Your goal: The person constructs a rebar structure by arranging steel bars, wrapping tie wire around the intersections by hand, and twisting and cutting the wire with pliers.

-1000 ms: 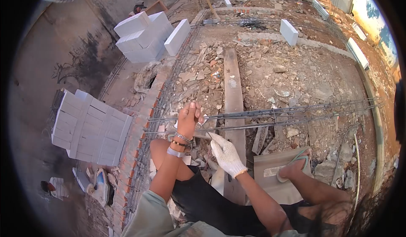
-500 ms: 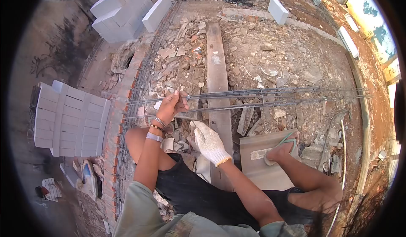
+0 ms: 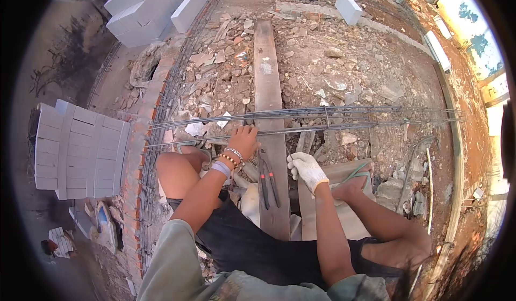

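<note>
Where the view starts at far left, stacked white blocks (image 3: pixel 80 150) stand on the lower floor, beside a brick edge (image 3: pixel 141 156).

Left hand (image 3: pixel 243 140): bare, bracelets on the wrist, fingers curled down over the nearer bar of the rebar cage (image 3: pixel 333 119); it appears to grip the bar, though the fingertips are hidden behind it.

Pliers (image 3: pixel 269 180): red-handled, lying loose on the plank (image 3: pixel 267 86), just behind the left hand and between both hands, touching neither.

Rebar cage: long bars running crosswise over the plank and the rubble (image 3: pixel 344 70), level, reaching well to the right; a wire tie shows near the middle.

Right hand (image 3: pixel 305 167): white glove, fingers loosely bent, nothing visible in them; it hangs below the bars, near the plank's right edge, apart from the pliers.

Right foot in a green sandal (image 3: pixel 357 176) rests on a grey slab (image 3: pixel 333 215) just beside the gloved hand.

Risks, as judged: the bare left hand could be scraped or pinched should the bar roll or spring, since only one hand steadies it; the pliers lie unsecured and could slide off the plank into the rubble if knocked by a knee or wrist; thin sandals give little guard against sharp debris.
</note>
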{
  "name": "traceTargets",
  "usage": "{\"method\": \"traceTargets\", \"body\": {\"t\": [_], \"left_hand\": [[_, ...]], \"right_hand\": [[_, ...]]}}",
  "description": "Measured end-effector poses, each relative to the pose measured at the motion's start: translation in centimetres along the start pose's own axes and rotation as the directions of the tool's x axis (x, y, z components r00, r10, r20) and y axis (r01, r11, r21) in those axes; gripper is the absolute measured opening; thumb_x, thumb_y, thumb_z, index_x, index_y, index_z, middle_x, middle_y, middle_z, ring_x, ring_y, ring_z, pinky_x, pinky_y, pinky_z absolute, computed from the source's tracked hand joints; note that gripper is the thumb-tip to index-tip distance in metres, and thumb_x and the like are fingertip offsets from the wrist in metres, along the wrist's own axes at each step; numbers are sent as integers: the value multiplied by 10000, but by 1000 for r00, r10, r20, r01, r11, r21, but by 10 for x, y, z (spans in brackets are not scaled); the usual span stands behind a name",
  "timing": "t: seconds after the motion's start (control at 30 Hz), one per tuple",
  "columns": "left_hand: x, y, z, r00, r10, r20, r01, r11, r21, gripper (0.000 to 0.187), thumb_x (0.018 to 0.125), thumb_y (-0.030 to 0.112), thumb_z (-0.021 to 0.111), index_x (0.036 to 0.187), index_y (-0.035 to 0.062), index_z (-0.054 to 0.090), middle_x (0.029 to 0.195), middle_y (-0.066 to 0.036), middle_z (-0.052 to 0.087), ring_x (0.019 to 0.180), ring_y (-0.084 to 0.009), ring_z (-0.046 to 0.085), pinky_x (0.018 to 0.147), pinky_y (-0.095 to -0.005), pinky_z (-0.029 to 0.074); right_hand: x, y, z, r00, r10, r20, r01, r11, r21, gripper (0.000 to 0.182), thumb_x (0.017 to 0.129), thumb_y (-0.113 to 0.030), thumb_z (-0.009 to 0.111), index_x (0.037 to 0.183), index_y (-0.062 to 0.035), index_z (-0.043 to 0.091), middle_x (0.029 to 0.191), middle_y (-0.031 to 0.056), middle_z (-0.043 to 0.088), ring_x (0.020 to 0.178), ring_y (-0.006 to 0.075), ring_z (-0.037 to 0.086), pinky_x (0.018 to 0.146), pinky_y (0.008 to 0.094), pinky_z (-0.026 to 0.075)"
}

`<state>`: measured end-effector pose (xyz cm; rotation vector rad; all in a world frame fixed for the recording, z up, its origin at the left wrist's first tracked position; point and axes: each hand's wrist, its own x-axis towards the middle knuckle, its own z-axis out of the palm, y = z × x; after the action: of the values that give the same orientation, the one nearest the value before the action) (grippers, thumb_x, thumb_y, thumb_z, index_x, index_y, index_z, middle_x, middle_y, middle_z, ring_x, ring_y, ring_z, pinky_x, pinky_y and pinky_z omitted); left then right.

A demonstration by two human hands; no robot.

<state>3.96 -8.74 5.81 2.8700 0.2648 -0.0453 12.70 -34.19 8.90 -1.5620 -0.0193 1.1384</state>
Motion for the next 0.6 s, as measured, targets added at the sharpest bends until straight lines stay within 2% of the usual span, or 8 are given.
{"method": "traceTargets", "body": {"t": [0.03,0.13,0.2,0.27,0.3,0.43,0.53,0.6], "left_hand": [[6,-1,7,1000,4,5,-4,1000,-3,490,880,339,655,1284,96,522,1182,-140,592,1158,-330,538,998,-489,388],[23,4,18,1000,-6,23,7,999,-47,381,907,314,627,1214,99,562,1119,-136,634,1120,-326,569,963,-475,425],[33,4,25,999,12,39,-9,997,-71,336,922,314,612,1182,103,576,1119,-143,636,1110,-334,579,934,-473,453],[36,4,27,997,10,75,1,991,-135,323,938,317,585,1169,92,578,1114,-166,625,1069,-377,593,905,-484,477],[39,5,26,995,13,98,4,986,-165,318,945,319,572,1163,87,579,1111,-177,620,1049,-399,600,890,-489,490],[43,7,19,985,3,170,31,981,-192,301,950,304,564,1163,92,582,1089,-183,632,1020,-405,616,867,-496,508],[40,7,17,992,15,125,9,982,-190,251,946,249,554,1139,96,600,1065,-185,651,990,-392,634,854,-489,521],[38,3,21,996,36,79,-21,983,-185,254,939,239,540,1139,96,605,1090,-184,652,991,-393,633,858,-482,522]], "right_hand": [[1,1,1,999,6,-47,-3,999,47,227,939,-80,427,1069,7,592,817,44,610,551,82,490,467,246,411],[12,11,-1,983,-19,-183,12,999,-41,326,913,-79,426,1169,-18,618,794,55,626,595,106,523,539,268,453],[14,18,2,947,-244,-211,193,952,-235,403,908,-103,460,1277,-36,607,835,103,675,739,172,613,741,315,506],[16,22,4,916,-355,-187,279,898,-339,368,954,-132,476,1285,-36,604,753,35,611,622,104,523,567,261,440],[14,20,4,901,-404,-159,327,872,-364,352,954,-146,492,1262,-30,618,750,44,617,647,114,550,599,283,467],[18,21,-1,933,-360,26,341,855,-392,347,946,-133,482,1230,14,617,752,61,633,645,134,561,605,295,475],[16,21,2,995,28,-96,-48,976,-212,347,895,-146,503,1155,29,653,905,166,706,775,250,664,790,361,517],[35,47,-3,980,-94,-176,38,953,-300,358,904,-161,507,1177,25,644,913,159,707,776,238,665,775,353,518]]}}
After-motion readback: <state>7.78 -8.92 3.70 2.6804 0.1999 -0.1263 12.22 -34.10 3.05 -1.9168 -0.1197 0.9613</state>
